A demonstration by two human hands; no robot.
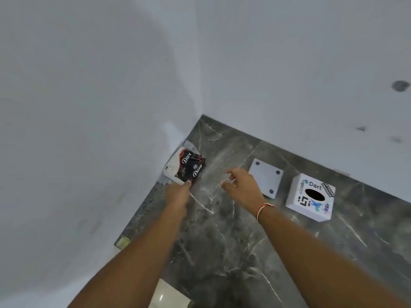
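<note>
A black, white and red Dove packet (186,166) lies in the corner of a dark marbled counter (244,241), against the white wall. My left hand (179,192) grips the packet's near edge, thumb on top. My right hand (241,184) hovers just right of it above the counter, fingers loosely curled and holding nothing that I can make out. A red and white thread band circles my right wrist.
A flat white square plate (266,180) with dark dots at its corners lies right of my right hand. Further right stands a white stickered box (310,197) with a dark oval hole on top. White walls (89,107) close the corner at left and back.
</note>
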